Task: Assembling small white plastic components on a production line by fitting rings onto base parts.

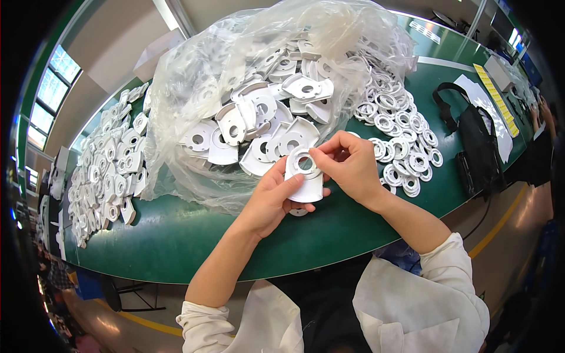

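My left hand (269, 199) is closed around a white plastic cover plate (307, 193), its thumb on the plate's face and its fingers behind. A white plastic ring (293, 163) lies over the round hole at the plate's upper end. With thumb and forefinger, my right hand (353, 167) pinches the ring's right edge. Whether the ring sits flush on the plate is too small to tell. Just below the left fingers, part of another white piece (299, 212) shows on the table.
Beyond my hands, a clear plastic bag (194, 65) spills many cover plates (232, 126). Loose rings (406, 144) are heaped to its right. Ring-fitted plates (112, 170) pile up at the left of the green table (170, 247). A black bag (478, 141) lies at the right edge.
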`<state>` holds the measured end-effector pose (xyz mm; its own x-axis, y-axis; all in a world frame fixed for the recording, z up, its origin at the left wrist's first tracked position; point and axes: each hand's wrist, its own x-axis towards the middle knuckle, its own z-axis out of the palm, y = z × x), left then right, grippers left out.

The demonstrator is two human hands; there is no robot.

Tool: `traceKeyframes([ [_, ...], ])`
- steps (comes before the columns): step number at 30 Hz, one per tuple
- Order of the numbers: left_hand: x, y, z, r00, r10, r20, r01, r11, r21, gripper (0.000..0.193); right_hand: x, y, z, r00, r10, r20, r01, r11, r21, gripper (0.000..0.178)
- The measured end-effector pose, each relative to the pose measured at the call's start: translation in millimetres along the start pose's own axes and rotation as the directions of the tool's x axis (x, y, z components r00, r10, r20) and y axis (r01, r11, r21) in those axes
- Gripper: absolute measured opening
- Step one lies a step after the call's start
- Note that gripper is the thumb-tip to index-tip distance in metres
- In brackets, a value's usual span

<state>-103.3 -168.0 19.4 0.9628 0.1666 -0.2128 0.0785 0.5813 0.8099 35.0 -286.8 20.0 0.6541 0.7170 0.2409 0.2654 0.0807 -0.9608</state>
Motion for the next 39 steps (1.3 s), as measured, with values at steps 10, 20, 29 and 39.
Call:
traceKeyframes([
  [10, -6.5, 4.3, 13.8, 0.997, 0.076, -0.024, -0.052, 0.852, 0.522, 0.034, 9.4, 10.5, -10.9, 0.951, -0.047, 0.306, 0.026, 0.997, 0.073, 0.015],
  [20, -6.3, -1.5, 8.1, 0.911, 0.411, -0.040, -0.115, 0.345, 0.932, 0.017, 10.2, 4.8, -13.0, 0.872, -0.228, 0.434, 0.347, 0.912, -0.218, 0.012],
  [29, 2.6, -13.4, 11.9, 0.818, 0.519, -0.246, -0.405, 0.825, 0.394, 0.016, 5.6, 6.3, -2.3, 0.981, -0.060, 0.182, 0.029, 0.985, 0.169, 0.021],
  [39, -1.6, -2.0, -7.8, 0.903, 0.425, -0.055, -0.334, 0.778, 0.533, 0.021, 9.3, 1.5, -11.6, 0.924, -0.141, 0.355, 0.135, 0.990, 0.042, 0.020],
])
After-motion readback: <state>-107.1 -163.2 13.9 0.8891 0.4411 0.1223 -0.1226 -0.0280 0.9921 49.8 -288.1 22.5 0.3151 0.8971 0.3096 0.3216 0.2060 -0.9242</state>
